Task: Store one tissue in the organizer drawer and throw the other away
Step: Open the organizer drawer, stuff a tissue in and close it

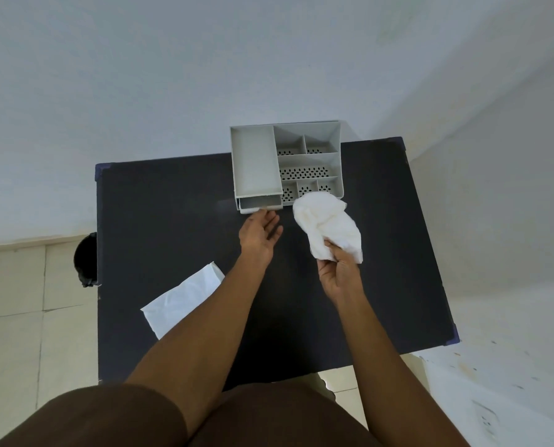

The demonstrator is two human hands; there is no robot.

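A grey plastic organizer [333, 137] with several compartments stands at the far middle of the dark table [159, 221]. Its drawer [259, 202] at the lower left front is pulled out a little. My left hand [260, 232] is palm up just in front of the drawer, fingertips touching its front edge, fingers apart and holding nothing. My right hand [338, 269] grips a crumpled white tissue [329, 225], held up just in front of the organizer's right side. A second tissue [179, 301] lies flat on the table near the left front, partly hidden by my left forearm.
A black bin [85, 259] stands on the floor against the table's left edge. A white wall rises behind the table. Tiled floor shows to the left, and a white speckled surface lies at the lower right.
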